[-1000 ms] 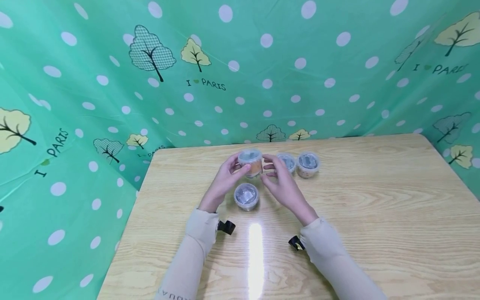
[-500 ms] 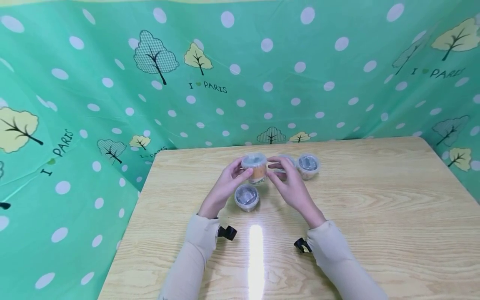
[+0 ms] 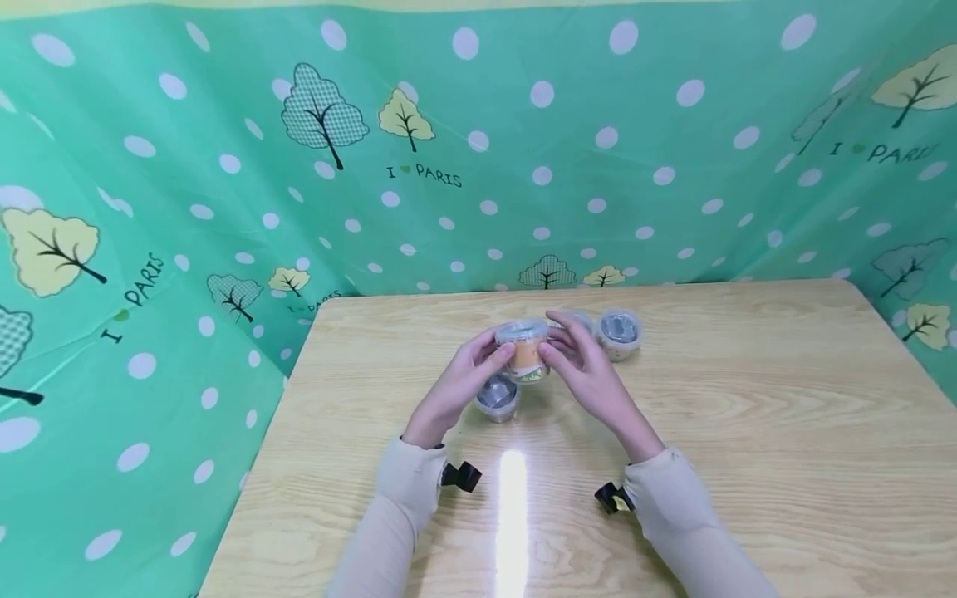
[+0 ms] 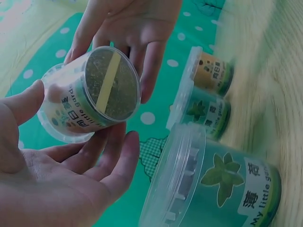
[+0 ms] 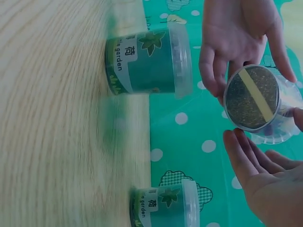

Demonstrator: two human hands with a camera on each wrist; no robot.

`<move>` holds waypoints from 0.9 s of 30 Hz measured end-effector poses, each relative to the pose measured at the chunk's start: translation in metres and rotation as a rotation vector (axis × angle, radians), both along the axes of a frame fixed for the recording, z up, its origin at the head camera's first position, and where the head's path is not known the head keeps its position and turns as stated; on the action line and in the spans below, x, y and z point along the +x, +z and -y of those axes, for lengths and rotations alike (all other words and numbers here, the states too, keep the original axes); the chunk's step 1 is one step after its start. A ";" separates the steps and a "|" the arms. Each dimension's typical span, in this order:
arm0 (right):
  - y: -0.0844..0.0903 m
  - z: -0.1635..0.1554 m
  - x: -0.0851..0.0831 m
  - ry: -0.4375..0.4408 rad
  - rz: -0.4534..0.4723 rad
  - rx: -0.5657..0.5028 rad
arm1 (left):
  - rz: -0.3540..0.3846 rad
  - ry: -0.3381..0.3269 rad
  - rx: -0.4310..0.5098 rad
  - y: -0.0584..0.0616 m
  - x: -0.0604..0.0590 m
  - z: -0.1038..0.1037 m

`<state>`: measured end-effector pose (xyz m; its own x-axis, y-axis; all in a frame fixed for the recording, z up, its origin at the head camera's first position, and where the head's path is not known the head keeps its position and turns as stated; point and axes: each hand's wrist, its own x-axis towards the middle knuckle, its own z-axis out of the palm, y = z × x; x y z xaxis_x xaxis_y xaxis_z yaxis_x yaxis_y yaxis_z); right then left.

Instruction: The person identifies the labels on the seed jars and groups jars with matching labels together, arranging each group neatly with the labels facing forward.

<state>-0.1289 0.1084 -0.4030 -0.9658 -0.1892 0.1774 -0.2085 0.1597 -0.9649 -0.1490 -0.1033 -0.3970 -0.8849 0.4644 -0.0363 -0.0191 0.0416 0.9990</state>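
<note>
Between both hands, above the table, I hold a clear-lidded planting cup (image 3: 527, 357) with an orange label. Its base tips toward the wrist cameras; in the left wrist view the dark, soil-like filling of the cup (image 4: 111, 87) shows through, crossed by a yellow strip. My left hand (image 3: 465, 372) grips the left side, thumb in front. On the right side, my right hand (image 3: 596, 374) holds it between thumb and fingers; some fingertips are hidden behind. Just below the hands stands a green-labelled planting cup (image 3: 497, 399), partly covered by the left hand in the head view.
Two more lidded cups stand side by side behind my right hand: a green-labelled cup (image 4: 206, 112), and an orange-labelled cup (image 3: 619, 334) to its right. The wooden table (image 3: 748, 415) ends at a green polka-dot cloth (image 3: 673, 124) behind and to the left.
The held cup has come slightly nearer and to the right, tilting so more of its label shows. My right thumb has closed onto its side.
</note>
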 end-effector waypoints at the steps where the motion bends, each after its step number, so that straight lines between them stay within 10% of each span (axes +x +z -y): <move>1: 0.000 -0.001 0.001 0.005 0.004 0.001 | -0.001 -0.005 0.002 0.000 0.001 -0.001; 27: -0.004 -0.010 0.012 0.015 0.059 -0.073 | -0.043 0.134 -0.050 0.000 0.027 -0.019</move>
